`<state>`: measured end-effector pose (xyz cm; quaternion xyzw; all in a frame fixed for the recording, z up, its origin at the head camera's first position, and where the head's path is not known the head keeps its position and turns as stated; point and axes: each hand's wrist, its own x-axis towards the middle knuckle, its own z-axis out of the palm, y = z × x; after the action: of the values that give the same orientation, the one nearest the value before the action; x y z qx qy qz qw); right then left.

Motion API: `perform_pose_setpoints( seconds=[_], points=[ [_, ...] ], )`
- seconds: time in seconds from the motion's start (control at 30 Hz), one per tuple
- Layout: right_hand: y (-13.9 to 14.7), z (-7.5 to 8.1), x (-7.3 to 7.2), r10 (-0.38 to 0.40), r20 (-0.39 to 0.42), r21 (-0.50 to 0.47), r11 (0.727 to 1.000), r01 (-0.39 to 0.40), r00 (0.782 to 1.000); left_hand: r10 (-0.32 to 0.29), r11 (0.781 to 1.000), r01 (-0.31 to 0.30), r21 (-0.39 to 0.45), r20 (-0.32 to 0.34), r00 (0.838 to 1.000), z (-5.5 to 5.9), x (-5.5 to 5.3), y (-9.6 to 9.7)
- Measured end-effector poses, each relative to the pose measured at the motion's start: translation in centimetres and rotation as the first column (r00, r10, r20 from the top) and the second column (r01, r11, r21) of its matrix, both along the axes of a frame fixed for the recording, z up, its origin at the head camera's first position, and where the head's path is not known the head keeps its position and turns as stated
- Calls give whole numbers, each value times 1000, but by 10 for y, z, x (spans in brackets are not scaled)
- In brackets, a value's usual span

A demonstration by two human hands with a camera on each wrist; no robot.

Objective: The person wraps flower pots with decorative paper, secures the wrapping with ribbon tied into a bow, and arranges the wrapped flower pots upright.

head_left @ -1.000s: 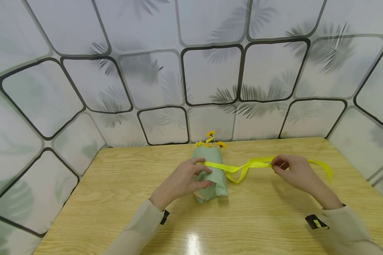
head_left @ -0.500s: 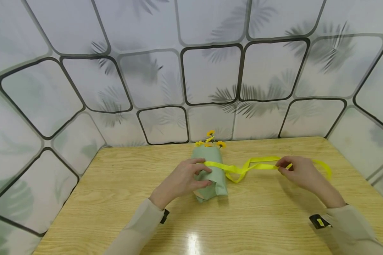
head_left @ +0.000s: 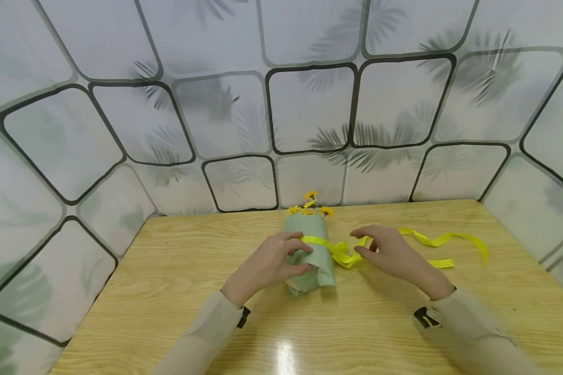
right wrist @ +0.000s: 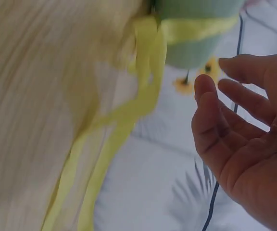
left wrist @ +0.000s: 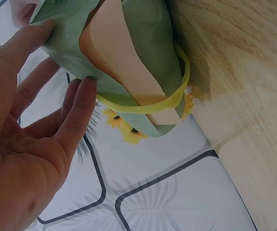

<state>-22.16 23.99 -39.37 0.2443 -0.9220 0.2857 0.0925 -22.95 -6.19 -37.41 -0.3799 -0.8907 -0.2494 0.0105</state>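
One green-wrapped bouquet (head_left: 317, 262) lies on the table (head_left: 206, 250). Your left hand (head_left: 268, 264) rests on it, fingers loosely spread; to the bouquet's right, your right hand (head_left: 390, 252) hovers near the yellow ribbon (head_left: 340, 254), fingers parted. The yellow ribbon circles the bouquet and trails to its right.

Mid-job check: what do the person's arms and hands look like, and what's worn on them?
Long, plain, pale beige sleeves. The left hand and right hand are bare, with no gloves or rings visible. A small black device shows at each sleeve's end; the right one has a yellowish patch.
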Motion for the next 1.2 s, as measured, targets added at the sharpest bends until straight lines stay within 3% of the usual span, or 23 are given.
perform_pose_setpoints(
  seconds=[0.2, 0.37, 0.6, 0.87, 1.2],
  points=[
    [-39, -9, -6, 117, 53, -44, 992, -115, 992, 3, 1000, -3, 7, 2, 1000, 0, 1, -1],
    [-45, -12, -6, 117, -7, -29, 993, -117, 993, 13, 1000, -13, 11, 12, 1000, -1, 1, -1],
    [-31, -10, -3, 80, -37, -74, 994, -82, 996, 15, 1000, -15, 8, 6, 1000, -1, 1, -1],
    [-7, 3, 3, 17, -97, -35, 999, -21, 995, 7, 1000, -7, 19, 5, 1000, -2, 0, -1],
    [19, 7, 10, -16, -195, -13, 1000, 14, 981, -5, 999, 5, 34, -8, 1000, -4, -1, -2]
  ],
)
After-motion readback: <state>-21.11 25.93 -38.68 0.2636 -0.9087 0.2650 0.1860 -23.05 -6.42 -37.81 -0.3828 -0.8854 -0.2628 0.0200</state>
